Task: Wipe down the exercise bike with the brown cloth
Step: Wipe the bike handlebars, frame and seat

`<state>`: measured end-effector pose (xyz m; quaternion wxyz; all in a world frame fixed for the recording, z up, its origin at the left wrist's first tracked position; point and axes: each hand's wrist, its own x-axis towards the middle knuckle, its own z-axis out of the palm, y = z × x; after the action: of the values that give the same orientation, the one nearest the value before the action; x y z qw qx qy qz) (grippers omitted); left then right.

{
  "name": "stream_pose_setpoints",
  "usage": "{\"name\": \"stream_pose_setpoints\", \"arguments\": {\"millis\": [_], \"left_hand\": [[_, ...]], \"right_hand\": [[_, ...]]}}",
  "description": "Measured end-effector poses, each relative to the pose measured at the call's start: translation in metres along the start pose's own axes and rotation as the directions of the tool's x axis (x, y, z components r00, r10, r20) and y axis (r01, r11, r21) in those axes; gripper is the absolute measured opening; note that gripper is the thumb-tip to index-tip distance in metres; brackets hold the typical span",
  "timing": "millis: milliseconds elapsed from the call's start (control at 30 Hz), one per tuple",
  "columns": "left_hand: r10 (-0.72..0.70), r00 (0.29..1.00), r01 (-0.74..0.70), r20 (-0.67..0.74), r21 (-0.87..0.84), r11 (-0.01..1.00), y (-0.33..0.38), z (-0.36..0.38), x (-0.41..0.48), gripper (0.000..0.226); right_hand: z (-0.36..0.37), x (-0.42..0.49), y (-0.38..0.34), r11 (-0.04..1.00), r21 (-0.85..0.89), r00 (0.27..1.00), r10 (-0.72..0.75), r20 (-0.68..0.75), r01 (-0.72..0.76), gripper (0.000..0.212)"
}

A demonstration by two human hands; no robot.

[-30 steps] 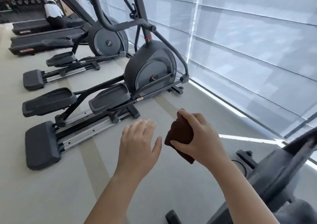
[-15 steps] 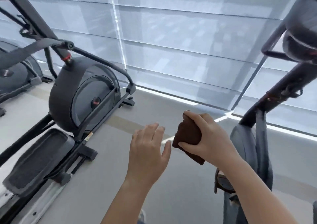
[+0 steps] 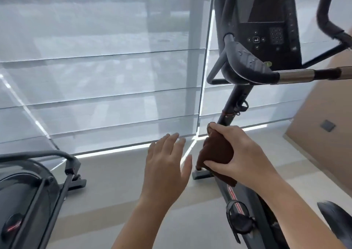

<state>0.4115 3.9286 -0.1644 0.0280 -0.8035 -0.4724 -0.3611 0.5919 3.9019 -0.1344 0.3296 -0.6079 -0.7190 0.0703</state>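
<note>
exercise bike [image 3: 266,20] now ahead, brown cloth [image 3: 217,151] held

Open floor [image 3: 118,174] between elliptical [image 3: 28,191] at lower left and exercise bike [image 3: 233,193] at right; wide gap, passable for left hand [image 3: 167,165], held flat over it. Blocked straight ahead by window blinds [image 3: 104,67]. Close in front of post [image 3: 236,100]: right hand [image 3: 242,153] with brown cloth [image 3: 217,151], contact unclear. Overhead there: handlebar [image 3: 293,76] and console [image 3: 262,20] jutting out over the post. Below right hand: bike's lower part and pedal [image 3: 238,220] in the way. Far right hemmed in by dark blurred part [image 3: 335,220] and beige wall [image 3: 323,134]. Narrow free gap between the two hands.
</note>
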Motion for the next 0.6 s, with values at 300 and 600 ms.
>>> {"name": "stream_pose_setpoints", "arguments": {"millis": [300, 600], "left_hand": [[0.167, 0.985, -0.17, -0.046, -0.072, 0.983, -0.008, 0.049, 0.128, 0.035], [0.27, 0.957, -0.279, -0.102, -0.083, 0.957, 0.016, 0.1, 0.288, 0.038]], "right_hand": [[-0.06, 0.092, 0.05, 0.999, -0.05, 0.974, -0.015, -0.226, 0.004, 0.08], [-0.134, 0.192, 0.103, 0.992, -0.122, 0.935, -0.079, -0.345, 0.039, 0.079]]}}
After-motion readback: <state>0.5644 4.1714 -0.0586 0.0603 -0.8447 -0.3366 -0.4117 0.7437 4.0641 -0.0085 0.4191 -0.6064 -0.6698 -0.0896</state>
